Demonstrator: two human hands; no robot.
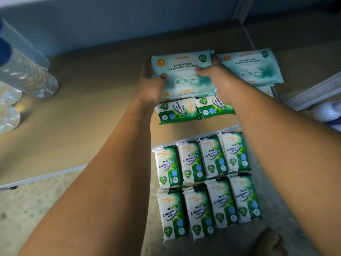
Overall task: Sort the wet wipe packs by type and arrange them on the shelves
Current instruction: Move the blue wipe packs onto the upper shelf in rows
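I see both hands reaching onto the brown shelf board (92,117) and holding one teal pack (184,71) labelled "Antibacterial Fragrance Free Wipes". My left hand (151,85) clasps the pack's left edge, thumb lying on the printed face. My right hand (219,78) clasps the pack's right edge, thumb likewise on the face, with its fingers hidden behind the pack. The held pack sits on top of a lower teal pack (188,93) of the same kind, whose near edge shows just below it. A second teal stack (252,67) lies just beside it toward the right end of the board, near the grey upright post (241,10) at the rear. In front of the teal packs, toward the board's front edge, two green-and-white pine packs (193,110) lie side by side, touching each other, labels turned sideways. Below the front edge of the board, on the speckled floor (36,209), eight more pine packs (206,183) stand in two rows of four, packed edge to edge. At the left end of the board, clear plastic bottles (24,71) with blue caps lie on their sides. A bare foot (269,242) shows at the lower right, near the closest row of pine packs.
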